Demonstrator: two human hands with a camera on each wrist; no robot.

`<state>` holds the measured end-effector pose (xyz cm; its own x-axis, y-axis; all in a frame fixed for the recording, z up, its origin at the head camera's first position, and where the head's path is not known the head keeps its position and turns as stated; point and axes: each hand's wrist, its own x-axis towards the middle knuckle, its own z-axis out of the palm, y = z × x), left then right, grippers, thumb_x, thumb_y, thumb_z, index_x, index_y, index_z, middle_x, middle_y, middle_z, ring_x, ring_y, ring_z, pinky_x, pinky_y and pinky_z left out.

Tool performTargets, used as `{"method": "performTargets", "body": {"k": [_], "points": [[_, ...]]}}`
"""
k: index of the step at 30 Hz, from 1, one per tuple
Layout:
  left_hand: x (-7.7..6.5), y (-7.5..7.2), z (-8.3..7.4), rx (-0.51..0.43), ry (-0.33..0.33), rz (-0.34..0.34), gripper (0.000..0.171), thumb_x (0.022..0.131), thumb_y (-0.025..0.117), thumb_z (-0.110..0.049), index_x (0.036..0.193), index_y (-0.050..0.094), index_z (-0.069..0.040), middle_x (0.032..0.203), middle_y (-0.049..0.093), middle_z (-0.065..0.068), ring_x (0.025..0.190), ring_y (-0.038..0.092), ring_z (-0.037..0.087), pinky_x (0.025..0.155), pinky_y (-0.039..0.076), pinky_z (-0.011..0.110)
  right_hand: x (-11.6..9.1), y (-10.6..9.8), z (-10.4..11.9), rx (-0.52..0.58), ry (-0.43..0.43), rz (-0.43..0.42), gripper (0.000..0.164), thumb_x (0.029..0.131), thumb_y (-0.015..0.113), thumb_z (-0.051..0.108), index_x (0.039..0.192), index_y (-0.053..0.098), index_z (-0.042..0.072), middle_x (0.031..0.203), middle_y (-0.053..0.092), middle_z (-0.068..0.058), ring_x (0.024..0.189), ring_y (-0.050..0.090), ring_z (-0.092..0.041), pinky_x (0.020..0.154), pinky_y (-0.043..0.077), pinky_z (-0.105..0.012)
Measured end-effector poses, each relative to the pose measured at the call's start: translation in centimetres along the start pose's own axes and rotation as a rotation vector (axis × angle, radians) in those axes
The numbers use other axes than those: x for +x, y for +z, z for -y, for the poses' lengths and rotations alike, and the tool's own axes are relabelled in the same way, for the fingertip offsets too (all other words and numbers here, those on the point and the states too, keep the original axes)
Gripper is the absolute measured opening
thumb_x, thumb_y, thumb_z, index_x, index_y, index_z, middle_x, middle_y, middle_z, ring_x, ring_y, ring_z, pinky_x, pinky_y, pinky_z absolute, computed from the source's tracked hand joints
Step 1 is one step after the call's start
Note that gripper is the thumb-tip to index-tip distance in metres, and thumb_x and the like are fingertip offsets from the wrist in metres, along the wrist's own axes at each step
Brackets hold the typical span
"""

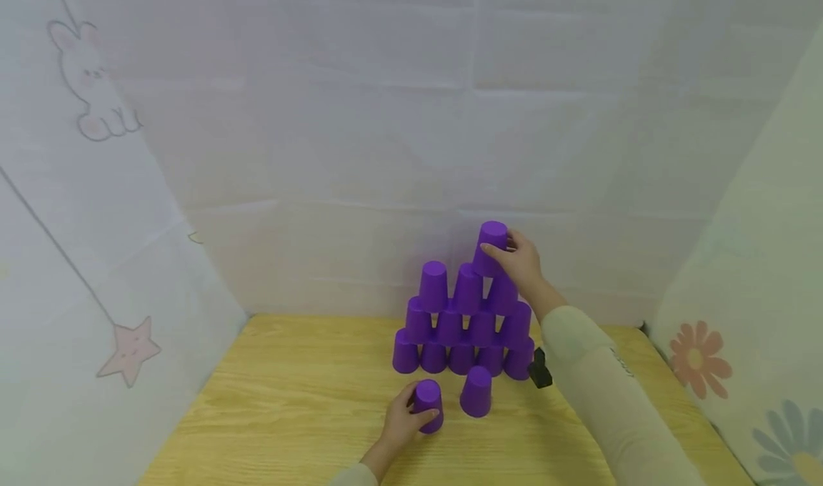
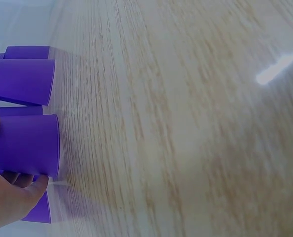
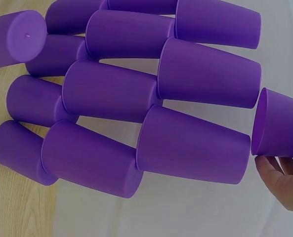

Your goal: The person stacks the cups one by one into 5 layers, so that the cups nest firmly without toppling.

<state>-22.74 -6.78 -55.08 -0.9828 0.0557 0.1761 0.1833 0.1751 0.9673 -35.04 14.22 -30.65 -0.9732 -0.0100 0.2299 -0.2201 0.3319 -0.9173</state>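
Upside-down purple plastic cups stand in a stepped stack against the back sheet, a bottom-row cup [image 1: 406,351] marking its left end. The third tier has three cups, its left cup [image 1: 434,287] standing apart from the hands. My right hand [image 1: 524,266] grips an inverted cup [image 1: 494,231] between thumb and fingers, its rim right at the tops of the middle and right third-tier cups. In front of the stack, my left hand [image 1: 400,424] holds another inverted cup [image 2: 25,143], its rim down by the tabletop. Beside that one stands a single cup [image 1: 476,393].
The wooden table [image 1: 289,400] carries the stack near its back edge. A white sheet [image 1: 360,150] hangs close behind, and printed side sheets flank the table. A small black object [image 1: 540,369] shows beside my right sleeve [image 1: 598,379].
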Motion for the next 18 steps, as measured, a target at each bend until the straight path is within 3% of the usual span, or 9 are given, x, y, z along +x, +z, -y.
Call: {"method": "performTargets", "body": {"k": [3, 10, 18], "points": [[-0.1, 0.0, -0.6, -0.011, 0.003, 0.002, 0.056, 0.069, 0.070, -0.005, 0.118, 0.045, 0.005, 0.109, 0.051, 0.023, 0.101, 0.047, 0.039, 0.081, 0.041, 0.047, 0.1, -0.1, 0.0, -0.011, 0.016, -0.010, 0.062, 0.078, 0.063, 0.032, 0.128, 0.038, 0.005, 0.123, 0.043, -0.017, 0.111, 0.040, -0.029, 0.092, 0.033, -0.041], [-0.8, -0.1, -3.7, -0.015, 0.021, 0.001, 0.053, 0.070, 0.067, 0.001, 0.115, 0.043, 0.013, 0.107, 0.049, 0.029, 0.099, 0.045, 0.044, 0.081, 0.039, 0.051, 0.2, -0.2, -0.2, -0.014, 0.030, -0.009, 0.060, 0.078, 0.063, 0.031, 0.127, 0.039, 0.004, 0.122, 0.043, -0.017, 0.110, 0.041, -0.030, 0.090, 0.034, -0.041], [-0.9, -0.1, -4.3, -0.011, 0.026, -0.008, 0.054, 0.070, 0.067, 0.003, 0.116, 0.041, 0.014, 0.108, 0.048, 0.031, 0.101, 0.044, 0.045, 0.082, 0.038, 0.052, 0.1, -0.1, -0.5, -0.008, 0.033, -0.004, 0.062, 0.079, 0.062, 0.030, 0.128, 0.036, 0.004, 0.123, 0.042, -0.017, 0.111, 0.040, -0.030, 0.091, 0.033, -0.041]]}}
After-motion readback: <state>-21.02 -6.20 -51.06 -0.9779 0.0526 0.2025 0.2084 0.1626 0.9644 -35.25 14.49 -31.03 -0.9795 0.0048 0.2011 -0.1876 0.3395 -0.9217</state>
